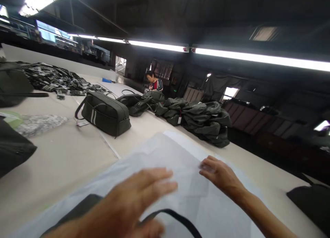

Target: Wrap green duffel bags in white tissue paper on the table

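White tissue-like sheets [165,155] lie spread on the pale table, partly under a dark bag [84,207] at the bottom, whose black strap [177,215] arches up. My left hand [134,196], blurred, hovers above that bag with its fingers spread and nothing seen in them. Over the right part of the sheets is my right hand [219,172], its fingers curled together around something small and translucent that is too blurred to name.
A dark green bag with two white stripes [105,112] stands mid-table. Beyond it lies a heap of dark bags [201,119]. Black-and-white straps [56,78] pile up at left. A person in a striped top [156,85] is at the far side. Another dark bag [311,200] sits at right.
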Demonstrator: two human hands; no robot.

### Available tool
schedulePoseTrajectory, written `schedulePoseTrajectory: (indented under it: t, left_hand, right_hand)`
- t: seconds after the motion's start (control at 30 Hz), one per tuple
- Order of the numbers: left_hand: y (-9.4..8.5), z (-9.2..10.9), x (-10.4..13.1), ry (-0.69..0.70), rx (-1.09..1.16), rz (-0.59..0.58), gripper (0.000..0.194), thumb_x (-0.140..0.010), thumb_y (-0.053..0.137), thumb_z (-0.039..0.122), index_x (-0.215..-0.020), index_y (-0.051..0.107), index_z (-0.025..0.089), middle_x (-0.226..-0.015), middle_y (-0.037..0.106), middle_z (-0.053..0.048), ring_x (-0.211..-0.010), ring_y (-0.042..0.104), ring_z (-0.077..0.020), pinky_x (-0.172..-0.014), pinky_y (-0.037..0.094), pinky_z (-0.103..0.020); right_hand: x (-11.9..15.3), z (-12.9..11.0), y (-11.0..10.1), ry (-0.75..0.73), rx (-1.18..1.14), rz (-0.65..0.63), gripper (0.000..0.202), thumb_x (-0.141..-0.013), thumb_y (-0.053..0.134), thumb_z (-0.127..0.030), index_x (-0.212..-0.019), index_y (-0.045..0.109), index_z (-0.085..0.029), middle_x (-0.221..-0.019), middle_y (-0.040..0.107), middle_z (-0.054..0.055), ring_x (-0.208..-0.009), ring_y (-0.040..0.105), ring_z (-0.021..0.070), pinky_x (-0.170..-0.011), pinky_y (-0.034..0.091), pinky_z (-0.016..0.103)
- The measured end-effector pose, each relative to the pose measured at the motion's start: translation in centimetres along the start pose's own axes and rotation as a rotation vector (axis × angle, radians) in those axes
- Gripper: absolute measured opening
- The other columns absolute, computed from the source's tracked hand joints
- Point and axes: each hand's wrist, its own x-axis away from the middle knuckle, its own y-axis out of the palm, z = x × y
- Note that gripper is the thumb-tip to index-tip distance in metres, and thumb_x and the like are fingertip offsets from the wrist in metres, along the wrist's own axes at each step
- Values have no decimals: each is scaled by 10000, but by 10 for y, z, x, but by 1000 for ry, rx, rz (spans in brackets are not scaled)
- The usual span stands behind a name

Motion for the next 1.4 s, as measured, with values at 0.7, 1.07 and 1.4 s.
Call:
schedulePoseTrajectory:
  t: [0.7,1.07,1.4]
  left_hand:
    - [-116,-9,53,431,-455,96,304,-999,391,92,-826,625,181,-774,579,7,-883,558,-159,-1164,254,-480]
    - [-65,47,141,134,-214,-185,239,-882,447,-19,-835,535,198,-779,593,-13,-721,551,-206,-712,422,-345]
    - [-45,42,191,-150,-282,-420,305,-814,447,-40,-974,550,198,-883,658,-39,-855,618,-229,-801,455,-363]
  right_hand:
    - [272,-197,-70,-407,91,333,211,-884,572,-201,-1065,658,-269,-746,662,8,-606,595,146,-569,485,267]
    - [364,-224,37,-59,75,557,306,-895,507,-118,-1043,710,-294,-962,705,44,-873,687,192,-796,548,315]
    - [373,-225,80,-14,80,552,410,-895,449,-153,-1283,564,-220,-1019,701,73,-900,673,210,-779,542,335]
